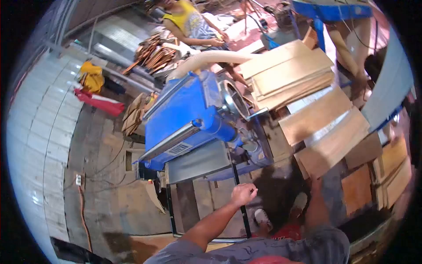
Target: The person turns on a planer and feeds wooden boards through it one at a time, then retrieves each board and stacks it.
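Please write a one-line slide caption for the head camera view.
Left hand closed into a fist near blue metal woodworking machine; right hand touching flat brown wooden board.

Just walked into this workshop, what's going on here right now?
A person stands at a blue machine. Their left hand, closed in a loose fist, is at its black metal frame. Their right arm reaches to a wooden board among the boards stacked beside the machine; that hand is hidden. Behind the machine, another person in a yellow shirt handles wood.

right hand (314,179) hidden beneath wood board (334,143)
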`<state>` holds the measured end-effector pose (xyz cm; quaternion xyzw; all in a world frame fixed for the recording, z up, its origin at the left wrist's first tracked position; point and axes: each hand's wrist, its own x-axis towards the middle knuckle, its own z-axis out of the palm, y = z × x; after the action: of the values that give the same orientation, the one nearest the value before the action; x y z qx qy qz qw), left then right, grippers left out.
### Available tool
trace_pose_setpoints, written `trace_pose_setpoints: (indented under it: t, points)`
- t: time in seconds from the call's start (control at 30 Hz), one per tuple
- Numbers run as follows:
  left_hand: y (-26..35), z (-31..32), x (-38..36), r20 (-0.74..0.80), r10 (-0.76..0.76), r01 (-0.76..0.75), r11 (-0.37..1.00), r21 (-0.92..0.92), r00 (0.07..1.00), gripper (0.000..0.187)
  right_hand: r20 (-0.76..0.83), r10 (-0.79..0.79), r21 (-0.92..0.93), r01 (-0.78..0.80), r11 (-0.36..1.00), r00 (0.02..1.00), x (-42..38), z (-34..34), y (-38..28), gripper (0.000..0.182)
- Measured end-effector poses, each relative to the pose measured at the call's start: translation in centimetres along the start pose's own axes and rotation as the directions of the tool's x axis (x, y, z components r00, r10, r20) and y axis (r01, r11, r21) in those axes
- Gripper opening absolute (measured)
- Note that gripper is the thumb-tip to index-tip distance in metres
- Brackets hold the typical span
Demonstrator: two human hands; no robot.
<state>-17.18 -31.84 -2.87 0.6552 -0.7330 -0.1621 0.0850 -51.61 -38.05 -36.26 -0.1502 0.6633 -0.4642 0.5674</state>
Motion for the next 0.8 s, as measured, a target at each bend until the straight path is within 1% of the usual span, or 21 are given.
trace_pose_setpoints:
  t: [0.03,0.07,0.13,0.17,0.23,0.27,0.3,0.37,0.4,0.43,0.47,0.5,0.53,0.57,0.6,0.63,0.67,0.7,0.73,0.77,0.8]
  points:
    - [0.0,-0.2,0.0,0.033,-0.003,0.003,1.0,-0.005,0.999,0.019,-0.042,0.18,0.061,-0.177,0.982,0.983,-3.7,0.6,-5.5,0.047]
    - [0.0,-0.2,0.3,0.009,-0.003,0.003,1.0,-0.007,1.0,0.019,-0.03,0.159,0.057,-0.157,0.986,0.987,-4.1,0.8,-7.2,0.047]
    - [0.3,-0.4,0.0,0.04,-0.012,0.011,0.999,0.034,0.999,0.022,0.167,0.008,0.222,-0.045,0.974,0.986,-5.3,-0.1,-8.4,0.044]
    - [0.3,-0.3,-0.3,0.025,-0.001,0.001,1.0,0.023,1.0,0.022,0.162,-0.013,0.219,-0.024,0.975,0.987,-5.9,-0.8,-8.8,0.044]
    - [0.0,-0.3,-0.3,0.031,0.016,-0.016,1.0,0.0,0.999,0.022,0.288,-0.053,0.284,-0.033,0.958,0.956,-7.4,-2.1,-10.0,0.047]
    - [0.1,-0.4,-0.3,0.042,-0.008,0.009,1.0,-0.022,0.999,0.022,0.361,-0.069,0.35,-0.066,0.935,0.93,-9.0,-3.5,-10.3,0.046]
    - [0.1,-0.3,-0.2,0.022,0.008,-0.007,0.999,-0.039,1.0,0.022,0.433,-0.094,0.408,-0.101,0.907,0.897,-12.1,-4.2,-12.0,0.045]
    - [-0.4,0.0,-0.6,0.018,0.015,-0.016,1.0,0.007,1.0,0.023,0.369,0.035,0.46,-0.215,0.862,0.929,-18.2,-4.5,-15.2,0.039]
    - [-0.2,-0.4,-0.7,-0.042,0.05,-0.051,0.999,-0.021,0.998,0.024,0.443,-0.125,0.268,0.002,0.963,0.887,-17.2,-6.5,-11.1,0.039]
    - [-0.3,-0.5,-1.0,-0.06,0.06,-0.063,0.997,-0.045,0.996,0.024,0.539,-0.248,0.076,0.247,0.966,0.805,-15.8,-8.7,-7.4,0.038]
    - [-0.5,-0.4,-0.9,-0.052,0.061,-0.063,0.997,-0.038,0.997,0.025,0.488,-0.136,0.149,0.071,0.986,0.862,-18.4,-9.4,-8.7,0.04]
    - [-0.7,0.1,-0.8,-0.046,0.062,-0.063,0.998,-0.031,0.997,0.026,0.445,-0.017,0.234,-0.098,0.967,0.895,-23.5,-8.5,-11.5,0.041]
    - [-1.1,0.5,-0.8,-0.079,0.079,-0.084,0.995,-0.056,0.994,0.028,0.413,-0.042,0.265,-0.075,0.961,0.91,-28.2,-7.2,-13.6,0.043]
    - [-0.7,-0.4,-0.9,-0.011,0.031,-0.032,0.995,-0.094,0.999,0.028,0.38,-0.063,0.296,-0.057,0.954,0.923,-31.6,-6.6,-14.7,0.045]
    - [-0.6,-0.7,-0.8,0.029,0.008,-0.006,0.996,-0.093,1.0,0.029,0.453,-0.145,0.271,0.019,0.962,0.88,-32.5,-7.4,-13.5,0.046]
    - [-0.5,-0.6,-0.8,0.073,-0.018,0.025,0.995,-0.092,0.997,0.031,0.46,-0.18,0.173,0.111,0.979,0.869,-34.4,-7.7,-13.4,0.047]
    - [-0.3,-0.9,-0.7,0.074,-0.032,0.053,0.953,-0.298,0.997,0.037,0.455,-0.235,0.024,0.252,0.967,0.859,-36.6,-8.0,-13.6,0.047]
    - [0.2,-1.0,-0.9,0.079,-0.042,0.076,0.87,-0.487,0.996,0.045,0.457,-0.288,-0.123,0.381,0.916,0.841,-38.8,-8.1,-13.8,0.048]
    - [1.6,-1.2,-1.7,0.058,0.062,-0.011,0.775,-0.631,0.996,0.053,0.452,-0.3,-0.131,0.396,0.909,0.84,-40.8,-8.0,-14.1,0.048]
    - [3.3,-1.5,-2.3,0.017,0.161,-0.093,0.653,-0.752,0.987,0.062,0.512,-0.35,-0.214,0.512,0.832,0.784,-42.7,-7.7,-14.4,0.053]
    - [5.1,-1.1,-3.8,-0.049,0.246,-0.186,0.576,-0.796,0.968,0.067,0.575,-0.378,-0.287,0.612,0.737,0.726,-44.9,-7.4,-14.4,0.058]
